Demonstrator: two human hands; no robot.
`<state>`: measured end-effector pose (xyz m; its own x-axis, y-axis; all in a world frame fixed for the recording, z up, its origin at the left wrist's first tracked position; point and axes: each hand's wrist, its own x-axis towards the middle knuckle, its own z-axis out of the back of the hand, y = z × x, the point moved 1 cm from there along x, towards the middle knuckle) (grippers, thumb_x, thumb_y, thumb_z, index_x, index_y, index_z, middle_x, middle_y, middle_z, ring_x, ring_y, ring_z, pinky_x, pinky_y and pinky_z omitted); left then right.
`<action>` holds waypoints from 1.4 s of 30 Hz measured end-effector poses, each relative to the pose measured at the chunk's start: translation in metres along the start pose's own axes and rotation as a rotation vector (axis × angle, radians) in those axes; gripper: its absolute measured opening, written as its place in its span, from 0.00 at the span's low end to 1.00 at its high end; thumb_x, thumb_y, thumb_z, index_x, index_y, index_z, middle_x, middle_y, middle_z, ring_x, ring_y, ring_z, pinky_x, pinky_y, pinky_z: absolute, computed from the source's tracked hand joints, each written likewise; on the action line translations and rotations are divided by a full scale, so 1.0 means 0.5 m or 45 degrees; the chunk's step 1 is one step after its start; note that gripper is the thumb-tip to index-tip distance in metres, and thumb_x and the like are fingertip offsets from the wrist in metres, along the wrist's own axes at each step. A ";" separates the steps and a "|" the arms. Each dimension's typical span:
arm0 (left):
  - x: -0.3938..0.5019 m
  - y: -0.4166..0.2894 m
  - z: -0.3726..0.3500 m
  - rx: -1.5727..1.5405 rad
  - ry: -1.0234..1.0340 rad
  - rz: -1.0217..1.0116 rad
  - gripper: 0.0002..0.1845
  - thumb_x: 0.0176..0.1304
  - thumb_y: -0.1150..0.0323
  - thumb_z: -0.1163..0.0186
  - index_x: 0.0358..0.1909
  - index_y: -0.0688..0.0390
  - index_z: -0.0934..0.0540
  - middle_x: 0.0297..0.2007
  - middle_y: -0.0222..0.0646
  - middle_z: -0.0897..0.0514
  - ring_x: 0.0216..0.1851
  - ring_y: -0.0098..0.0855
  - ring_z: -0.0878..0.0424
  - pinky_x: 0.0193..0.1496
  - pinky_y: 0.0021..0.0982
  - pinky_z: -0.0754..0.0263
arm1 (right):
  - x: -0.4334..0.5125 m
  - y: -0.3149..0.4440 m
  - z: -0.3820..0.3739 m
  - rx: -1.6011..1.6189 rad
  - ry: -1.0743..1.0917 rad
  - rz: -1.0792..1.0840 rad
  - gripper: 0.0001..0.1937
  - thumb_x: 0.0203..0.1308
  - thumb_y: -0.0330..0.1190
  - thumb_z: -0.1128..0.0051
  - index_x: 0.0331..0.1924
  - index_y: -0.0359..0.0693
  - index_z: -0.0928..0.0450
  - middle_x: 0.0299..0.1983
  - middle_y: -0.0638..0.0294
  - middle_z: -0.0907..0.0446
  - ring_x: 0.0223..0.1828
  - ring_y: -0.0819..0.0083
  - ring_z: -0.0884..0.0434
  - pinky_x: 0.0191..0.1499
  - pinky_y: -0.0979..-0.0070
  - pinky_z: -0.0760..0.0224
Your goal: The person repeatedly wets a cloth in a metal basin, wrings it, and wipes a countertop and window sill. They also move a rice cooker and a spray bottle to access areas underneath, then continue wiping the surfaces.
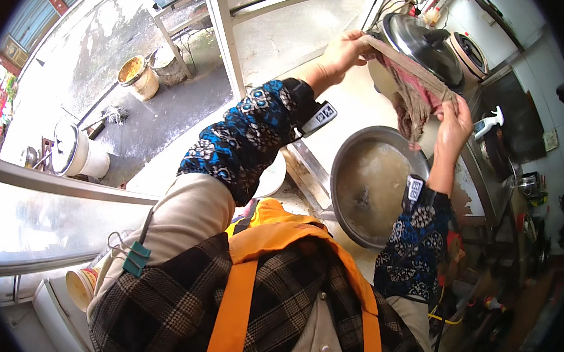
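My left hand [344,56] grips one end of a worn grey and reddish cloth [412,81], and my right hand [453,116] grips its other end. Between them the cloth is stretched along its upper edge, with its lower part hanging loose. Below and to the left of my right hand stands a wide round metal basin [337,183] of murky brownish water. A large pot with a shiny metal lid [416,38] is just beyond the cloth. Patterned blue and black sleeves cover both my forearms.
A white spray bottle [489,122] is at the right, near a metal-edged work surface. A metal frame leg [309,166] stands left of the basin. Past the door frame [223,35] are buckets [139,80] on a wet floor. Cables hang at the upper right.
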<state>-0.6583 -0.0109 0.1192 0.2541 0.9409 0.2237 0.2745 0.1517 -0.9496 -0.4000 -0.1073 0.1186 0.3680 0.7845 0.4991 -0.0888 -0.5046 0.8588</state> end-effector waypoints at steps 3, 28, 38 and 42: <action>0.022 0.029 0.094 -0.096 -0.018 0.262 0.16 0.72 0.59 0.46 0.53 0.59 0.22 0.45 0.36 0.15 0.49 0.31 0.18 0.57 0.39 0.26 | 0.020 -0.110 -0.100 0.303 0.035 -0.166 0.06 0.65 0.21 0.43 0.43 0.36 0.19 0.30 0.74 0.24 0.24 0.88 0.31 0.25 0.87 0.40; -0.102 0.394 0.526 1.692 0.277 -0.084 0.41 0.60 0.56 0.33 0.72 0.60 0.39 0.72 0.49 0.39 0.73 0.52 0.42 0.72 0.49 0.44 | -0.092 -0.675 -0.418 -1.840 0.020 -0.568 0.40 0.61 0.54 0.44 0.70 0.33 0.36 0.74 0.47 0.39 0.71 0.52 0.37 0.71 0.57 0.45; -0.108 0.383 0.518 1.945 0.433 -0.084 0.43 0.62 0.42 0.40 0.72 0.59 0.36 0.74 0.45 0.40 0.76 0.51 0.47 0.76 0.51 0.54 | 0.196 -0.813 -0.491 -1.666 0.107 -0.302 0.41 0.63 0.56 0.46 0.69 0.29 0.36 0.71 0.43 0.36 0.71 0.48 0.37 0.72 0.55 0.44; -0.105 0.369 0.509 1.946 0.455 -0.075 0.41 0.64 0.43 0.42 0.71 0.59 0.34 0.74 0.45 0.39 0.75 0.52 0.46 0.76 0.51 0.53 | 0.312 -0.877 -0.523 -1.651 0.148 -0.219 0.42 0.63 0.60 0.47 0.68 0.30 0.35 0.70 0.45 0.35 0.72 0.49 0.38 0.72 0.55 0.45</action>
<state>-0.8573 0.0447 -0.1236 0.5361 0.8388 0.0950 -0.8144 0.5435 -0.2032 -0.5456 0.3304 -0.1500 0.3878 0.8630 0.3238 -0.8924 0.2637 0.3661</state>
